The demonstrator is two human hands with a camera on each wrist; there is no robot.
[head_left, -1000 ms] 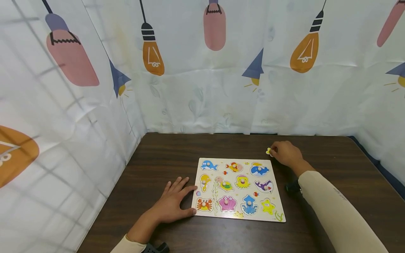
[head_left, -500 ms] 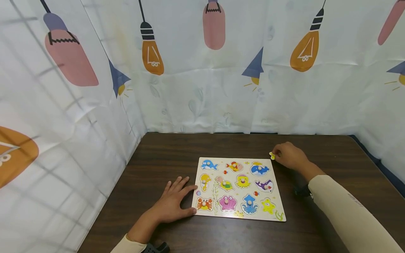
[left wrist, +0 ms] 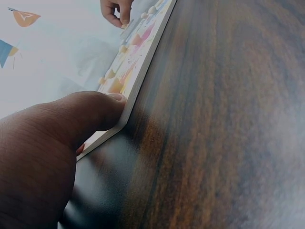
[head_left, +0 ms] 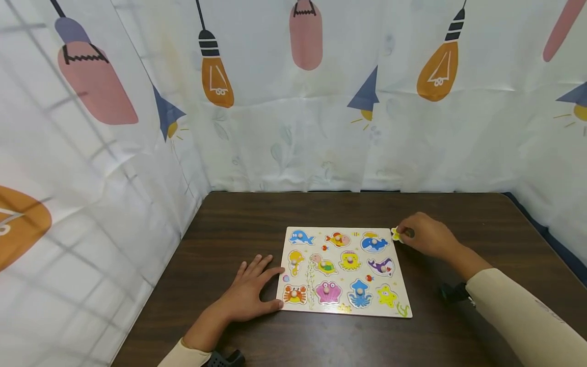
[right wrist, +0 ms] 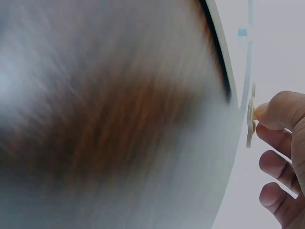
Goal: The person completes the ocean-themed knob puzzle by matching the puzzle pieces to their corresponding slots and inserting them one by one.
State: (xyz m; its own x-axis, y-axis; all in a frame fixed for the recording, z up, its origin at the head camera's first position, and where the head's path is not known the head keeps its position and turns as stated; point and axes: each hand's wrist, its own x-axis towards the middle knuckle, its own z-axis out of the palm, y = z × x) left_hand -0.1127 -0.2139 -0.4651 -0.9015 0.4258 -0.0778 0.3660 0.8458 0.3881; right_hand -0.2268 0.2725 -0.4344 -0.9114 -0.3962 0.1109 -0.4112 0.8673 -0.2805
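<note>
Hands work at a wooden peg puzzle board that lies flat on a dark wood-grain bench, inside a booth hung with a curtain printed with light bulbs. The left hand rests palm-down on the bench with fingers spread, its thumb pressed against the board's near left edge, apparently to keep the board from sliding. The right hand pinches a small yellow puzzle piece between thumb and fingertips, holding it just off the board's far right corner, beside the blue whale piece; the right wrist view shows the piece edge-on at the thumb tip, the other fingers curled below it. The board's other animals, among them a crab, a pink shell and a yellow starfish, sit in their recesses with pegs upright. Nothing lies between the held piece and the board, though the raised pegs crowd the surface. A cream sleeve covers the right forearm.
</note>
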